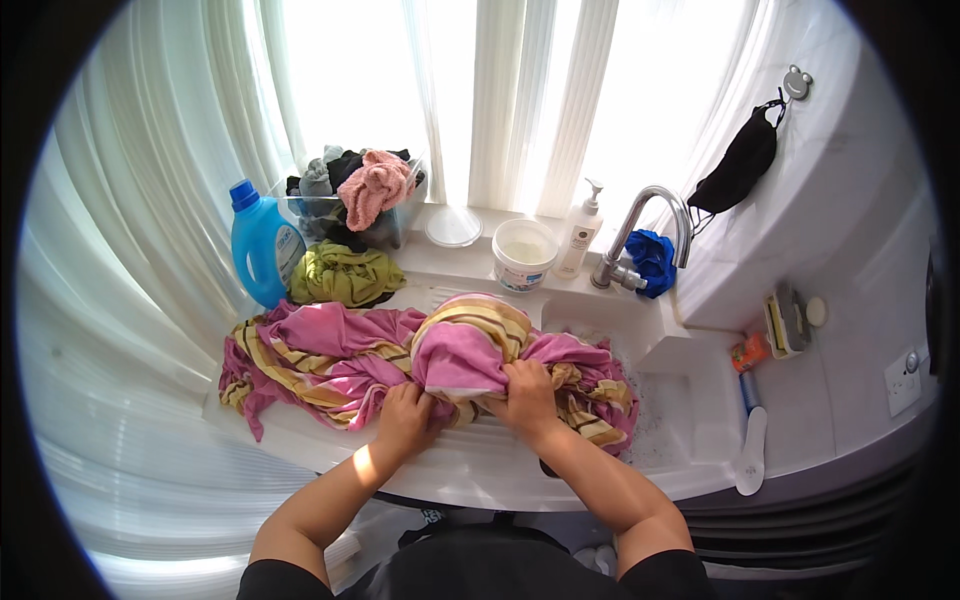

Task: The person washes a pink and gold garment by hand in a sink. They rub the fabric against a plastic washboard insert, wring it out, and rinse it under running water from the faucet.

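A large wet-looking pink and yellow striped cloth (455,362) lies bunched across the white ribbed washboard of the sink (668,395). Its right end hangs into the basin, where suds show. My left hand (404,418) grips the near edge of the cloth at the middle, its fingertips partly hidden in the folds. A little to the right, my right hand (526,398) clutches another fold, with the fingers curled round it. Between the two hands the fabric bulges up in a rounded lump.
Behind the cloth stand a blue detergent bottle (262,245), a green garment (345,273), a clear bin (405,228) of clothes, a white tub (523,255) and a pump bottle (578,237). A chrome faucet (640,215) rises at the back right. A white-handled brush (751,450) lies on the right rim.
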{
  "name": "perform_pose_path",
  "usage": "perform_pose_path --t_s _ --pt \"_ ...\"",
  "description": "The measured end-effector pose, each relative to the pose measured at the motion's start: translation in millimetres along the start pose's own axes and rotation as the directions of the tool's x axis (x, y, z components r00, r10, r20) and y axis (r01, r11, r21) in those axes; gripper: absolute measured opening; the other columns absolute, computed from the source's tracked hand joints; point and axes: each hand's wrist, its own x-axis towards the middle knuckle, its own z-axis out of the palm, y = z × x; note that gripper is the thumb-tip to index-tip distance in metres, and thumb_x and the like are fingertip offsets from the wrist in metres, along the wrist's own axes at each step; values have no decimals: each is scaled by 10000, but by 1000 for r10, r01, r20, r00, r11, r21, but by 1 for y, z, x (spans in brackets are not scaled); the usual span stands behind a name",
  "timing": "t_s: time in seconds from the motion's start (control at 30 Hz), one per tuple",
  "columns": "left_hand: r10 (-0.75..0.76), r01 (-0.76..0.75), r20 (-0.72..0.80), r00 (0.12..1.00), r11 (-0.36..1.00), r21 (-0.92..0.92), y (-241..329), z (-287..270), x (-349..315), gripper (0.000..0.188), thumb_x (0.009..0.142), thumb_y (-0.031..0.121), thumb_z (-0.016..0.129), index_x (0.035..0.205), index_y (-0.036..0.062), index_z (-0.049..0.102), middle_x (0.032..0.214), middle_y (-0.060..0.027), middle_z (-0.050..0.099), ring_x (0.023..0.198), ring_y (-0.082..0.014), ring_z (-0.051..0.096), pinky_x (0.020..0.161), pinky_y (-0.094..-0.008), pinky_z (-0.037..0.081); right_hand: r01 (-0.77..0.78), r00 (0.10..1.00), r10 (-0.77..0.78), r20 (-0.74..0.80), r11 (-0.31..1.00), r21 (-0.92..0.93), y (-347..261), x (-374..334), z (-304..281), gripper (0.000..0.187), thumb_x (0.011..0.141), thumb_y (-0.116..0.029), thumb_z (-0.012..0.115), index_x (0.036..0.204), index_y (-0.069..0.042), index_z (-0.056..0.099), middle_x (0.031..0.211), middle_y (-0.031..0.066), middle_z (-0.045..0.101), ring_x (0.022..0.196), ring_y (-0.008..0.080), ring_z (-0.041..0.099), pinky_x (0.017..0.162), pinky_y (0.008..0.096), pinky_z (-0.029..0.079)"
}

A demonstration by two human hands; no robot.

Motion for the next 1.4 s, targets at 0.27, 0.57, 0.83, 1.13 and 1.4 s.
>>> perform_pose_path --t_s 0.27,0.57,0.83,1.13,1.4 --pt "-406 278 -111 907 776 -566 -26 -61 87 184 817 160 664 760 -13 694 692 -154 663 627 -277 655 584 -344 497 -570 814 357 459 641 513 35 69 -32 350 853 -371 751 916 -28 735 853 78 733 748 137 657 686 282 511" --pt "-277 428 419 865 843 -325 -47 11 130 509 954 444 540 1204 10 630 1182 -215 631 1100 -360 588 906 -439 464 -607 666 388 637 778 160 59 105 42 717 831 -652 585 1199 -38 630 1274 223 615 1233 339 556 1018 435 406" --pt "106 -137 -189 976 978 -160 21 -1 9 394 866 450 642 1022 89 635 1024 -117 597 980 -312 568 904 -471 377 185 983 -185 -10 982 -28 -25 -32 13 653 758 -561 651 1171 -65 556 1136 172 584 1056 330 564 1035 523 316" --pt "-88 90 -26 996 988 126 -89 90 165 520 893 548 569 1096 74 639 1111 -183 637 1004 -369 608 836 -527 452 -307 899 285 334 951 16 89 97 106 486 870 -481 593 1155 -92 643 1022 243 663 986 400 637 847 490 495" --pt "259 -253 -14 966 932 -258 -5 -31 29 775 703 673 724 1164 62 608 1125 -139 560 1079 -359 534 969 -501 351 253 928 -275 252 961 115 7 -28 -23 984 683 -735 708 1348 -62 436 1424 253 386 1287 413 410 1044 536 344"
